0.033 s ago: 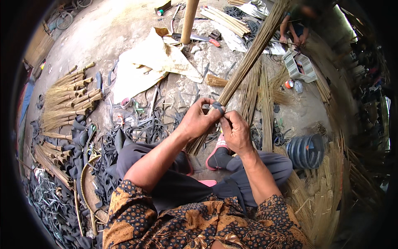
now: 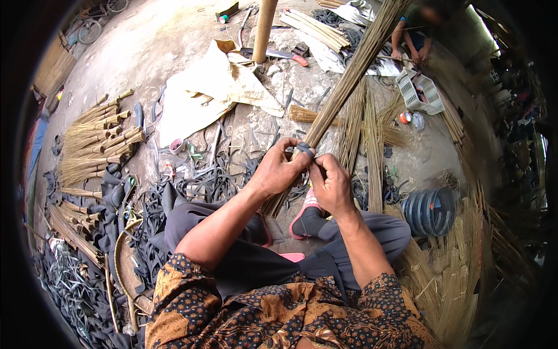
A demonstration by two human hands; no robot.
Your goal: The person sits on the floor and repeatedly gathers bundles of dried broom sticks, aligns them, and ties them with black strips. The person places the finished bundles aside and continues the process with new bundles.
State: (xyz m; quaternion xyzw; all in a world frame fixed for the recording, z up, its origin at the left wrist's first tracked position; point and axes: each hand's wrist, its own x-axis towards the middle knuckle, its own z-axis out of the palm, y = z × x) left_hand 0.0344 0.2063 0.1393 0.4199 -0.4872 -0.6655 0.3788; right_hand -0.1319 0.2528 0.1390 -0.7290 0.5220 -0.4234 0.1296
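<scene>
Left hand [image 2: 285, 168] closed around a bundle of thin sticks [image 2: 343, 87], the thumb lying against a dark strip [image 2: 304, 149] that encircles it. Right hand [image 2: 333, 187] narrow, the fingers curled and the tips of thumb and forefinger meeting just beside the strip; whether an end of it is caught between them cannot be told. The bundle is held aslant above the floor [image 2: 430, 139], its lower end over the seated person's crossed legs [image 2: 372, 232], its upper end pointing toward the floor's far right corner. Many loose dark strips [image 2: 203, 181] lie scattered beyond the left knee. Toward the floor's left edge, short tied bundles [image 2: 96, 139] rest in a row. Farther off, a pale sack [image 2: 200, 102] is spread out, and a knife with a red handle [image 2: 300, 60] lies beside the foot of a wooden post [image 2: 265, 29]. Near the far right corner stands a white crate [image 2: 430, 106], with a co-worker's hands [image 2: 419, 57] just behind it. Along the right side, a dark ribbed container [image 2: 429, 213] adjoins loose stalks [image 2: 447, 273].
</scene>
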